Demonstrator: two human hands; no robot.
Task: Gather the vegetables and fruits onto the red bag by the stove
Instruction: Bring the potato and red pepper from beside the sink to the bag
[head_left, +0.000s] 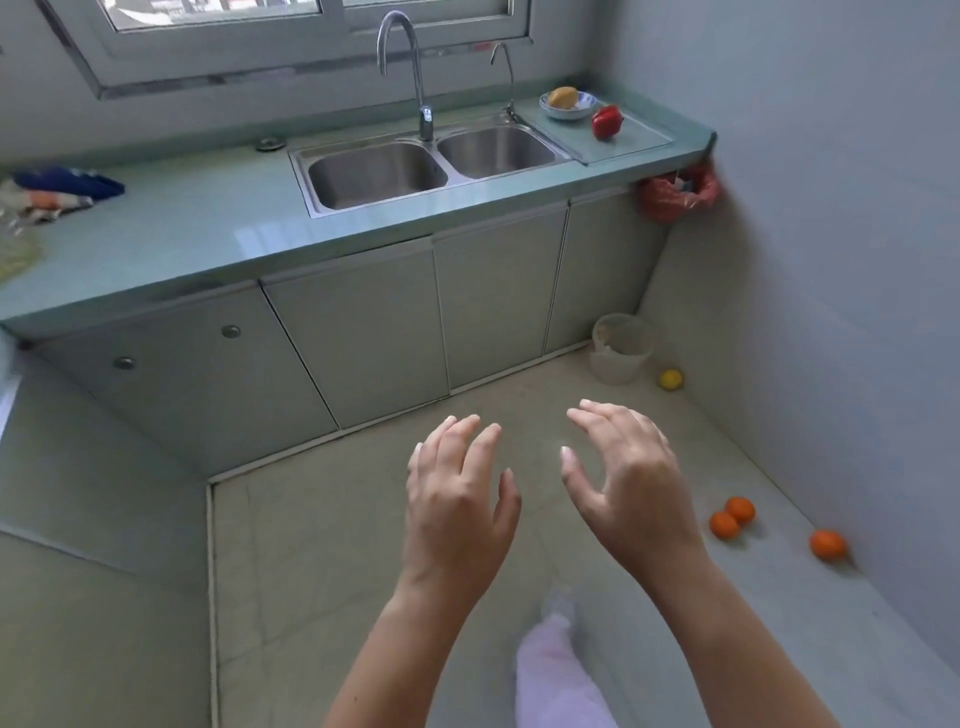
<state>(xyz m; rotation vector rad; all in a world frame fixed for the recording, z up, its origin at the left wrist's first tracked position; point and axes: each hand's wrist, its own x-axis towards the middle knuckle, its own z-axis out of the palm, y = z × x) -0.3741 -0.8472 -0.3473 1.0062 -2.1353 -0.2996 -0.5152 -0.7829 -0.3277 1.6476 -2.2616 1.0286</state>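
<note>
Oranges (724, 525), three, dot floor (363, 545) (lemon (670, 379), one); left grip (457, 493) and right grip (628, 478) spread, empty.

**Both hands raised over the kitchen floor, fruit scattered to the right**

The left hand (457, 499) and right hand (628, 483) hover side by side above the tiled floor (322, 545), palms down. Their fingers (483, 441) are spread, loosely curved and hold nothing.

Three oranges (740, 509) lie on the floor near the right wall, two touching and one apart. Farther back, a lemon (670, 379) sits just beside a white bucket (621, 348) in the corner.

On the counter (182, 234), right of the double sink (431, 166), a bowl (584, 110) holds a yellow fruit (563, 97). A red piece of produce (607, 122), pepper or apple, stands near it. A red plastic bag (678, 195) hangs under the counter's right corner.
</note>
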